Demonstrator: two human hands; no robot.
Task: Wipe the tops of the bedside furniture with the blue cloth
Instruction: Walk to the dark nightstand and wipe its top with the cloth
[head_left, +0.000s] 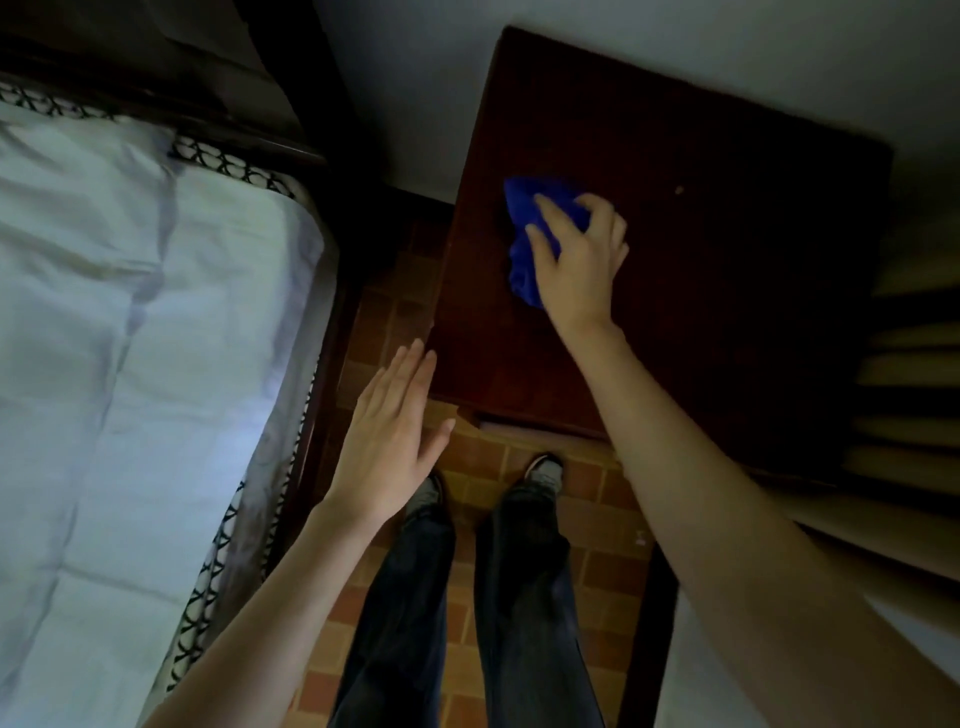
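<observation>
A dark wooden bedside table (727, 291) stands against the wall, seen from above. On its top, toward the left side, lies a bunched blue cloth (524, 228). My right hand (582, 254) lies over the cloth with its fingers curled round it, pressing it onto the wood. My left hand (395, 436) hovers flat with straight fingers beside the table's front left corner, above the floor, holding nothing.
A bed (130, 364) with a white sheet and dark wooden frame fills the left. A narrow strip of brown tiled floor (395, 312) separates bed and table. My legs and shoes (543, 470) stand before the table. Slatted wood (904, 395) lies at the right.
</observation>
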